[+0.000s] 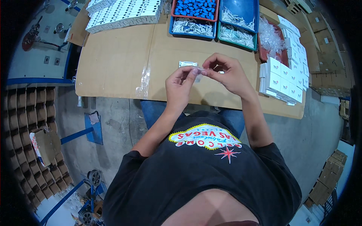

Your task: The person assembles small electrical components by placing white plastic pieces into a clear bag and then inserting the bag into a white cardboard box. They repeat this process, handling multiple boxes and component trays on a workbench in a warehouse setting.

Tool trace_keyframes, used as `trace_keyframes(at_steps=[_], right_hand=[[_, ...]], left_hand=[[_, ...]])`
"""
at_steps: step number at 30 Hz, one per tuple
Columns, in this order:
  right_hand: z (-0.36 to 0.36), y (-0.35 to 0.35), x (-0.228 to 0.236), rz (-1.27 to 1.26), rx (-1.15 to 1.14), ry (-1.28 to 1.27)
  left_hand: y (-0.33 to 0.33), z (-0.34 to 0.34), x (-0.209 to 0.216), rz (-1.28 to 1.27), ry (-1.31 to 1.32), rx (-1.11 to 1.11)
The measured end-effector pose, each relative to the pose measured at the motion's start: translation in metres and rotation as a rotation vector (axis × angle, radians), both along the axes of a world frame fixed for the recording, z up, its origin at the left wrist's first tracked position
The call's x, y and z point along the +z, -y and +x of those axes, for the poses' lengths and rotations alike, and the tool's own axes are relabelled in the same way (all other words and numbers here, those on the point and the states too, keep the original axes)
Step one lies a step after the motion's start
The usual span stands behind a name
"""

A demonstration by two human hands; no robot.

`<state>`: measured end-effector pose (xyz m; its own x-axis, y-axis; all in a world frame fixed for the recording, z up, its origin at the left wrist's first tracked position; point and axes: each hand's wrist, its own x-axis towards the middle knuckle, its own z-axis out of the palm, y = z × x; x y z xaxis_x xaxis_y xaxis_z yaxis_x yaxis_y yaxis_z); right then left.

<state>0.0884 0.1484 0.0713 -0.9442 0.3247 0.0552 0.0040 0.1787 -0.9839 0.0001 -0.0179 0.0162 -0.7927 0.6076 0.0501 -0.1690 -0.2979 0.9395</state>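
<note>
Both hands are meeting just above the centre of the frame, over the near part of the table: the left hand [178, 83] is pinching a small clear plastic piece [198, 78] between thumb and forefinger, while the right hand [228, 75] is bringing thumb and forefinger together at its upper edge, the other fingers curling inward. Whether the piece is holding anything is too small to tell. This fingertip grip is probably serving to control thin, slippery film. A flat white item [187, 64] is lying just beyond the left fingers. Open trays, including a blue tray [192, 37] of white sticks and a green tray [236, 46], are standing at upper centre, presumably for easy reach; clear plastic packaging [270, 37] is filling a red tray [263, 56] at upper right. White boxes [281, 79] are standing in close rows beside it, apparently to save room. Brown cardboard [113, 60] is covering the work surface, with shiny tape [145, 81] running along a seam. Below, grey concrete floor [117, 122] is showing; cardboard dividers [28, 124] are occupying the left edge, and cartons [326, 41] are rising at far right.
</note>
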Motion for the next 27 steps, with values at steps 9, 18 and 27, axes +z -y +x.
trace_keyframes(at_steps=[9,18,27], right_hand=[[0.007,0.016,-0.016,-0.272,-0.13,-0.013],[0.01,0.02,-0.024,-0.299,-0.184,-0.042],[0.01,0.021,-0.028,-0.265,-0.205,-0.029]], left_hand=[[-0.002,-0.002,-0.001,0.008,-0.027,0.04],[-0.002,0.002,0.004,-0.003,-0.044,0.055],[-0.005,0.003,0.0,0.046,-0.018,0.059]])
